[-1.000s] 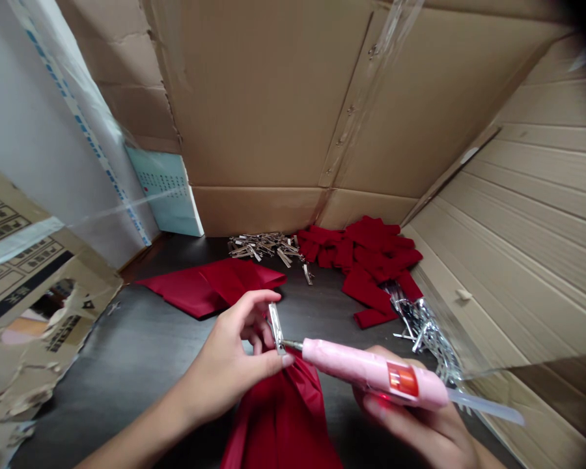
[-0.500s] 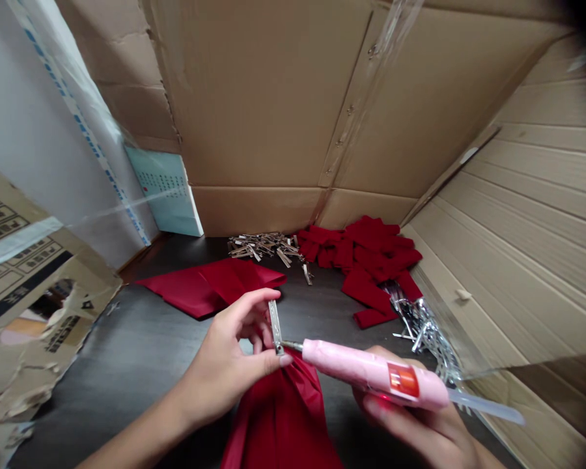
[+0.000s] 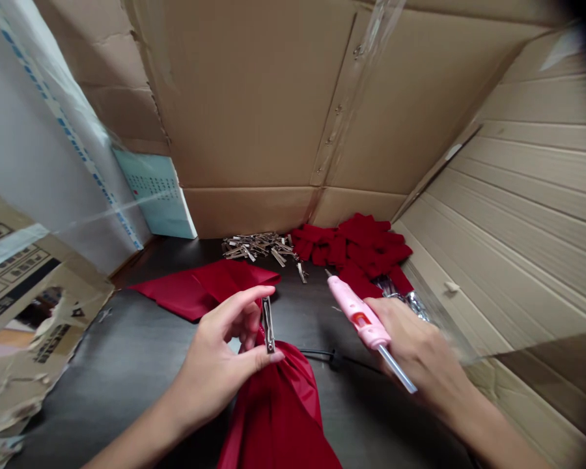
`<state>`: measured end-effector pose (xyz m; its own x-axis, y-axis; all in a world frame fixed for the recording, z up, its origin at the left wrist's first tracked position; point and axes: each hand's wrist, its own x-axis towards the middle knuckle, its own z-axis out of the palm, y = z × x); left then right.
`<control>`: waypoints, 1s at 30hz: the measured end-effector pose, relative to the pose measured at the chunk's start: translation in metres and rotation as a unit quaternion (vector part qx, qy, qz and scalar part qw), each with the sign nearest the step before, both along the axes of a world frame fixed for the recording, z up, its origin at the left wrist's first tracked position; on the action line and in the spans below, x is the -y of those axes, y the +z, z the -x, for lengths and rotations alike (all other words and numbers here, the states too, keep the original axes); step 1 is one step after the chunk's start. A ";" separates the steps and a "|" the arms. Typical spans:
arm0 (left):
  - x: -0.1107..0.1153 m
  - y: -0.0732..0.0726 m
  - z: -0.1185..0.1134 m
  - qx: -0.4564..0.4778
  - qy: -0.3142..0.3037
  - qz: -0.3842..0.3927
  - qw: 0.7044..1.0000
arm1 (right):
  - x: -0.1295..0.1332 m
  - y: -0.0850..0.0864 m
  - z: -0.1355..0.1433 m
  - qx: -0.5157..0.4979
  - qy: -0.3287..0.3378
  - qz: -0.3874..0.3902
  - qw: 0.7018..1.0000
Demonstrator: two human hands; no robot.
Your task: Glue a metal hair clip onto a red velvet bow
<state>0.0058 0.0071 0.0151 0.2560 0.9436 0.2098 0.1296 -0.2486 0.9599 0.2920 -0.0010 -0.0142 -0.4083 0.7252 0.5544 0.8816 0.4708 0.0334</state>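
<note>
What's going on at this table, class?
A person's left hand pinches a metal clip between fingers and thumb, with gathered red fabric below it. The right hand holds a pink glue gun, its nozzle apart from the clip. Beyond the hands lie a heap of clips and a pile of red pieces.

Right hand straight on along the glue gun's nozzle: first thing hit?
Likely the red fabric pile, at its left end; the right hand and pink glue gun may pass above it, height unclear.

The glue gun [image 3: 350,303] is right of the near ribbon [image 3: 280,413], clips [image 3: 256,247] lying behind on the table [image 3: 122,371], left of cloth strips [image 3: 371,242].
</note>
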 end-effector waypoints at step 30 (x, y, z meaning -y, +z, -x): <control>-0.003 0.001 -0.005 0.005 -0.020 0.050 0.999 | -0.025 -0.018 -0.024 0.009 0.028 0.259 0.965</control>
<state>0.0105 0.0096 0.0159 0.2928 0.9488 0.1184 0.1108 -0.1567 0.9814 0.3158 0.0244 -0.0318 -0.4603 0.8802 0.1154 0.8561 0.4745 -0.2049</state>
